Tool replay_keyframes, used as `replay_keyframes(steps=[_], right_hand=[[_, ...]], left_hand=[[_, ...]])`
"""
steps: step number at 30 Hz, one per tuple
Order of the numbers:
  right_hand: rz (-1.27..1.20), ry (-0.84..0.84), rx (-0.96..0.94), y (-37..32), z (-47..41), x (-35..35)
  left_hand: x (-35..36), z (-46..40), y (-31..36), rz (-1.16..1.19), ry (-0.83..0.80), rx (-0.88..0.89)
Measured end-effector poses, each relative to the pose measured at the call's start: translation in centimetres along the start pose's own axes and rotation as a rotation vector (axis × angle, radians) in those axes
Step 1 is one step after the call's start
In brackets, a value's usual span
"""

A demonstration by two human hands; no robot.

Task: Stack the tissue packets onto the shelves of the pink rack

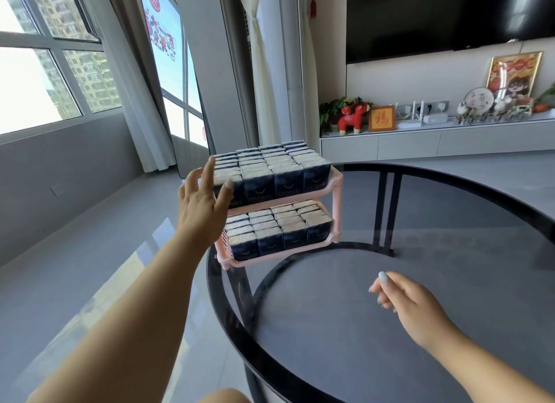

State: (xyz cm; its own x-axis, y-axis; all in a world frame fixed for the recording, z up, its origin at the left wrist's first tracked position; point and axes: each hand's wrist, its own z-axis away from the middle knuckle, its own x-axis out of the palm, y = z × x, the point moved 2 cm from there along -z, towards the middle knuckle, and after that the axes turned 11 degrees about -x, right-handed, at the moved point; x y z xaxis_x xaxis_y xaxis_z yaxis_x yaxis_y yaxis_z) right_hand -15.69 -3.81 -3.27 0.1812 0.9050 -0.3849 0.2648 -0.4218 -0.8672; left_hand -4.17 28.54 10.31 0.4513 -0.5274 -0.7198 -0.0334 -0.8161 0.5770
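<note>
Left hand spread open beside the top-shelf tissue packets of the full pink rack on a glass table; right hand loosely curled, holding nothing

bright daylight from the windows — edges bowed, slight blur.

The left hand stood in front of the pink rack, covering its near-left post and the front of the corner tissue packets on the upper shelf; whether the fingertips touched them I could not tell. The lower packets' print was too small to read. The right hand turned its knuckles to me, its curled fingers mostly hidden. The glass table ran off the right and bottom edges, and the television off the top.
</note>
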Motion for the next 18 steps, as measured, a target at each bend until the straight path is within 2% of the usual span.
replay_keyframes(steps=[3,6,9,14,18], right_hand=[[-0.066,0.05,0.017,-1.3,-2.1,0.3],[-0.093,0.099,0.024,-3.0,-6.2,0.8],[-0.109,0.086,0.048,-4.5,-10.7,1.2],[-0.257,-0.006,0.117,-6.0,-14.6,2.6],[-0.263,0.05,0.1,-6.6,-14.4,1.4]], left_hand=[[1.4,1.6,-1.6,0.239,0.08,-0.176],[3.7,3.1,-3.8,0.349,0.039,-0.306],[5.8,4.6,-5.0,0.491,-0.061,-0.319],[7.4,6.1,-4.3,0.541,-0.155,-0.372],[8.4,5.9,-3.5,0.618,-0.238,-0.403]])
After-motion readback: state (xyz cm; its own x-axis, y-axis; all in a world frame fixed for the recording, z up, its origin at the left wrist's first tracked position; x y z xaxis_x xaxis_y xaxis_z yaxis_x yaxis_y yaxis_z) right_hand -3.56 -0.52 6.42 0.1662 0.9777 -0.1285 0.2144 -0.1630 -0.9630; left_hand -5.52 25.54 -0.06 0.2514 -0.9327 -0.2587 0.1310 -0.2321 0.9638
